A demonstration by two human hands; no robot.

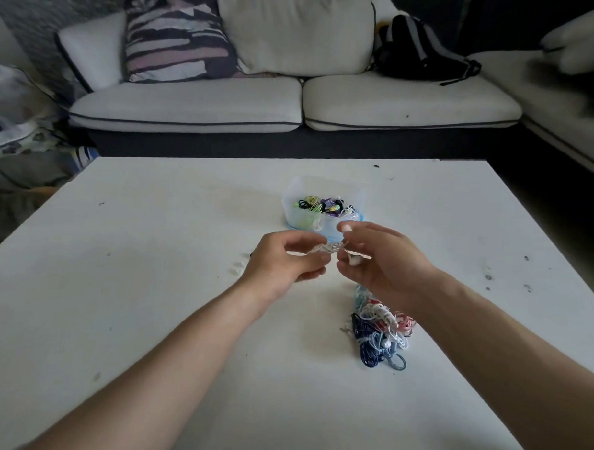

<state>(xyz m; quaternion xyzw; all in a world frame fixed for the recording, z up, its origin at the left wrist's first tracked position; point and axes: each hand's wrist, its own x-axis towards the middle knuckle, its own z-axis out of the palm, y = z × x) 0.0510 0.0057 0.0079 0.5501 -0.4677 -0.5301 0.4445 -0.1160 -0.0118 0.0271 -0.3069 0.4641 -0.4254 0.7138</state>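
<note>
Holds a white earphone cord (328, 247) above the table (145, 287), pinched between curled fingers of left hand (287, 260) and right hand (383, 261). Hovers just short of a clear tub (298, 191) of coloured cords. Partly hides a tangled cord pile (376, 338) beneath the right wrist.

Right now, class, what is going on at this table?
A person holds a white earphone cable above the table, the left hand and the right hand each pinching it. A tangled pile of coloured cables lies near the right forearm; a clear tub behind the hands holds more.
</note>
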